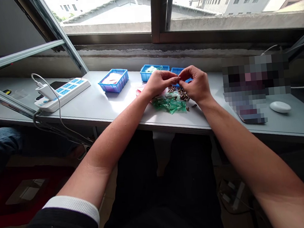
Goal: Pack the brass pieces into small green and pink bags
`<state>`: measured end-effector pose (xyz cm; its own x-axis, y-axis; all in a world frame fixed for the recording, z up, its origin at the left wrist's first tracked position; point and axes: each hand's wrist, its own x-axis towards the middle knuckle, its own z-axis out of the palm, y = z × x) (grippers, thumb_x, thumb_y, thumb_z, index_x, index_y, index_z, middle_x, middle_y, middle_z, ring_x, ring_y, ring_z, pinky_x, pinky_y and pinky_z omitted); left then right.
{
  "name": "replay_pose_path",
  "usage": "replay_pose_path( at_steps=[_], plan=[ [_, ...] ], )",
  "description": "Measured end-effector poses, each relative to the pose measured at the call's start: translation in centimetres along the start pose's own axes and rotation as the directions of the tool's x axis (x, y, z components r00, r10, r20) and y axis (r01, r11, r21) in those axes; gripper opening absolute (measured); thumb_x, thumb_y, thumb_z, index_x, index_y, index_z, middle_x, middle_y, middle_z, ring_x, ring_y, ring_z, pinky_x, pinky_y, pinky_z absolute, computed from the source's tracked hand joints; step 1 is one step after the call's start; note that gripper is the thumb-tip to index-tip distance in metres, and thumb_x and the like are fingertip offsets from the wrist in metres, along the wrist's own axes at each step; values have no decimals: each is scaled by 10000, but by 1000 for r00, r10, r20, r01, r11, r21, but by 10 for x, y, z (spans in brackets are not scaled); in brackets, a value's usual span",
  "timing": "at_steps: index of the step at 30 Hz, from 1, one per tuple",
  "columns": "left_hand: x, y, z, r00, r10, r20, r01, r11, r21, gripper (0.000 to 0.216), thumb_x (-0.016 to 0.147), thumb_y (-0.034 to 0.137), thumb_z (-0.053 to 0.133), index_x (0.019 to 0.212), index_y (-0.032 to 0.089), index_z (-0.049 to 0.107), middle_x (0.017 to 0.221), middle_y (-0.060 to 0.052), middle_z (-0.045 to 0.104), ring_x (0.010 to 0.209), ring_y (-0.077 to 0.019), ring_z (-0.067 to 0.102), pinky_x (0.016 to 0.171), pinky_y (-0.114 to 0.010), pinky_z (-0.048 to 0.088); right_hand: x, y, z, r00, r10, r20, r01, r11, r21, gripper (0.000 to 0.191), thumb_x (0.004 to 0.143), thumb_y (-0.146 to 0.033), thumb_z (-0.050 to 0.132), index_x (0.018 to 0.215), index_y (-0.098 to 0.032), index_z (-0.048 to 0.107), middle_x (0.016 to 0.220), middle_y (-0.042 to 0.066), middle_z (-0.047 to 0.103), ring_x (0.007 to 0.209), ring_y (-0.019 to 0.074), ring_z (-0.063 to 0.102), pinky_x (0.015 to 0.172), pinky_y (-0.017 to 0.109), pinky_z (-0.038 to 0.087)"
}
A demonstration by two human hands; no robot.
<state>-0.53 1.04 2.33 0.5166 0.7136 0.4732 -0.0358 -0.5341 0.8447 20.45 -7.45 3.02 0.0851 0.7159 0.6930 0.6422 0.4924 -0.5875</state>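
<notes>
Brown pieces (pixel 183 95), many; baskets (pixel 118 87), three

Shiny brown pieces (pixel 183 95) lie heaped beside crinkled green plastic (pixel 170 104)

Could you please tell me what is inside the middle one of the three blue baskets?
The middle blue basket holds pale, crinkled, plastic-like material. Anything beneath its top layer is covered, and the left hand hides the basket's lower right part.
</notes>
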Motion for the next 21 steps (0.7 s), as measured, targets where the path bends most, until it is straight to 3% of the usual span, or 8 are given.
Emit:
replay_pose_path(
  at_steps=[4,11,14,18,21],
  plan=[
    [1,-3,-1,998,-23,-53,22,1000,-12,255,974,300,1000,1194,171,1002,1185,-108,988,1041,-226,911,1016,-394,747,-1,-5,1,999,7,34,-8,999,40,126,937,-237,857,972,-346,804,1084,35,949,988,298,897,1015,525,796],
    [1,-3,1,995,33,-96,-29,999,43,200,951,173,966,1151,169,976,1194,-115,990,1138,-257,934,1090,-417,758,-1,-6,-2,999,36,-14,-35,996,78,147,944,-192,864,958,-325,805,1004,48,938,955,298,900,958,526,778],
    [2,-2,2,996,43,-81,-40,999,34,213,952,159,957,1164,172,973,1200,-117,992,1179,-273,944,1161,-457,767,-1,-1,0,999,47,4,-47,997,65,171,943,-183,878,993,-330,806,1016,33,934,972,293,903,987,523,783],
    [6,-7,4,995,48,-87,-48,999,2,411,937,138,925,1345,178,953,1254,-116,986,1237,-281,945,1230,-486,757,1,8,4,999,35,5,-36,997,70,182,969,-211,911,1041,-323,786,1036,39,912,978,286,908,1002,515,785],
    [8,-13,3,988,107,-113,-102,994,47,386,965,180,899,1346,184,961,1280,-132,979,1251,-293,934,1229,-494,748,7,21,5,997,32,-70,-29,999,41,170,1001,-277,912,1055,-327,758,1089,56,918,991,280,905,973,499,792]
  ],
)
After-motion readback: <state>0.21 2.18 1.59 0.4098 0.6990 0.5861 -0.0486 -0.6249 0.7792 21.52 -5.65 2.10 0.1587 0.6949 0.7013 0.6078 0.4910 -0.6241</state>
